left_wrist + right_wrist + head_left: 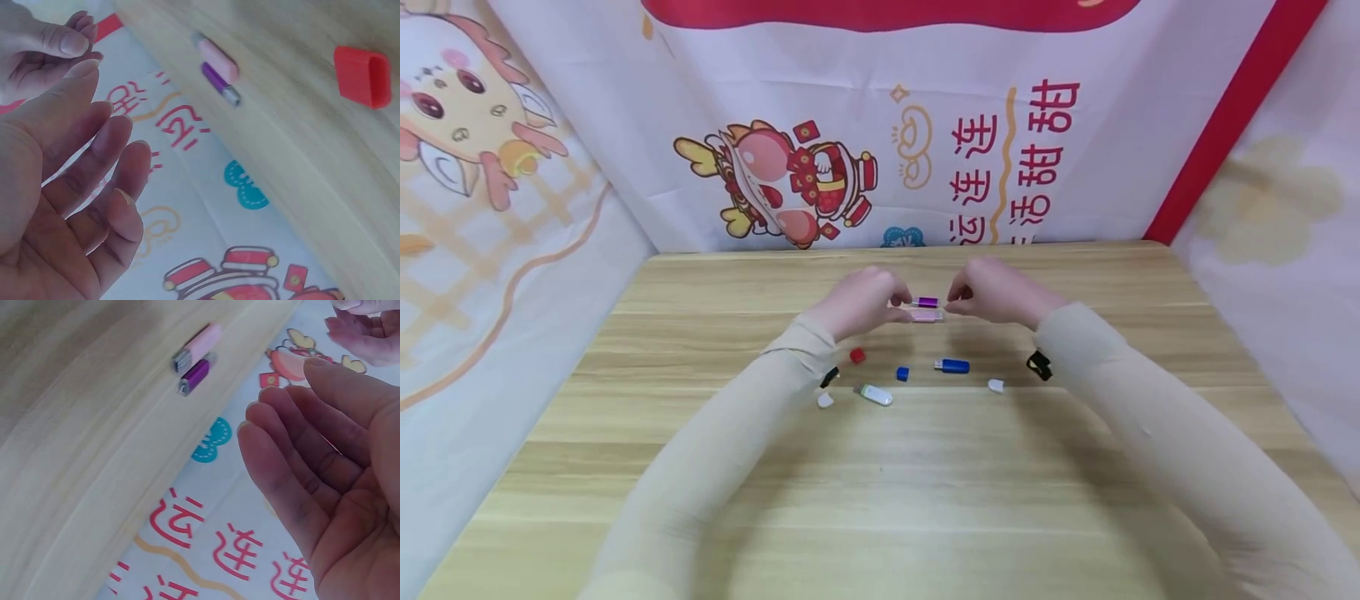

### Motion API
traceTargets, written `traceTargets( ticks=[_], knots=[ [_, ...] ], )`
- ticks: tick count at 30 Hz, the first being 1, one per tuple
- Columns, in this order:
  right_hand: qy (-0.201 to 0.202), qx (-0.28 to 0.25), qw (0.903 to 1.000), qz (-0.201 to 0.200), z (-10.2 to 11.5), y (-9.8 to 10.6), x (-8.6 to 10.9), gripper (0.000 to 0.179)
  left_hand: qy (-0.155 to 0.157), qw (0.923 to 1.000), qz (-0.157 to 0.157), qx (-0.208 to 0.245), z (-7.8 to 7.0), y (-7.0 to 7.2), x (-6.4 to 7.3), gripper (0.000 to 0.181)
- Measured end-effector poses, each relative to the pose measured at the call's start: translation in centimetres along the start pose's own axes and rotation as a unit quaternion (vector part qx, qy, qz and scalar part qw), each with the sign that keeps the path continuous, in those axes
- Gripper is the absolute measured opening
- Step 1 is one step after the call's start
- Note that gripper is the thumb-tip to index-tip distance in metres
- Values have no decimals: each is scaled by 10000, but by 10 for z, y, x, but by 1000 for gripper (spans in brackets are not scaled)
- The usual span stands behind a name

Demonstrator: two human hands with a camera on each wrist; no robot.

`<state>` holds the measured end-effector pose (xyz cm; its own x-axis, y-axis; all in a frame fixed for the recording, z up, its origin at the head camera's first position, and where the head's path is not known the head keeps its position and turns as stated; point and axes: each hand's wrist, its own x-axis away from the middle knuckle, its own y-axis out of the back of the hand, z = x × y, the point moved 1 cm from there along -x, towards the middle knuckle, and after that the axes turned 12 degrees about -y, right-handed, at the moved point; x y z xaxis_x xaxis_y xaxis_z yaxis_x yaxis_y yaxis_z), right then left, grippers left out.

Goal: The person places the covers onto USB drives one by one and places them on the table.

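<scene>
A purple USB stick (pixel 928 302) and a pink USB stick (pixel 927 317) lie side by side on the wooden table, near its far edge. Around them are my two hands, one on each side. The left hand (pixel 867 302) is just left of the sticks; in the left wrist view its fingers are loosely bent and nothing is between them. On the other side, my right hand (pixel 996 290) has its fingers softly curved, with an empty palm in the right wrist view. Both sticks (pixel 201 344) show bare metal ends there.
Nearer me lie a red cap (pixel 857 356), a blue cap (pixel 902 374), a blue USB stick (pixel 955 367), a white USB stick (pixel 876 395) and two white caps (pixel 996 386). A black piece (pixel 1039 365) sits by the right sleeve, another beside the left. A printed cloth (pixel 850 75) hangs behind the table.
</scene>
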<state>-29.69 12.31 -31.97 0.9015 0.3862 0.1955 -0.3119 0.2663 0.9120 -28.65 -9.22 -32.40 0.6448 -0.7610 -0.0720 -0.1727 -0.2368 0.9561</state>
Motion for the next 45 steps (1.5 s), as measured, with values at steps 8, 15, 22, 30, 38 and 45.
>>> traceTargets(
  ticks=[8, 15, 22, 30, 38, 45],
  knots=[
    [309, 61, 9990, -310, 1, -2, 31, 12, -92, 9998, -177, -61, -15, -1, 35, 30],
    [596, 118, 9967, -540, -2, -12, 54, 11, -184, 9995, -221, -123, -24, -9, 66, 28],
    [700, 13, 9959, -565, -4, -24, 78, 9, -344, 9989, -275, -176, -38, -20, 85, 28],
    [831, -63, 9940, -708, -8, -41, 99, 12, -292, 9994, -100, -145, -56, -33, 100, 30],
    [752, -242, 9946, -676, -13, -52, 114, 12, -541, 9985, -9, 46, -71, -45, 107, 32],
    [944, -228, 9922, -780, -20, -58, 123, 10, -912, 9958, 9, -125, -81, -52, 109, 27]
  ],
)
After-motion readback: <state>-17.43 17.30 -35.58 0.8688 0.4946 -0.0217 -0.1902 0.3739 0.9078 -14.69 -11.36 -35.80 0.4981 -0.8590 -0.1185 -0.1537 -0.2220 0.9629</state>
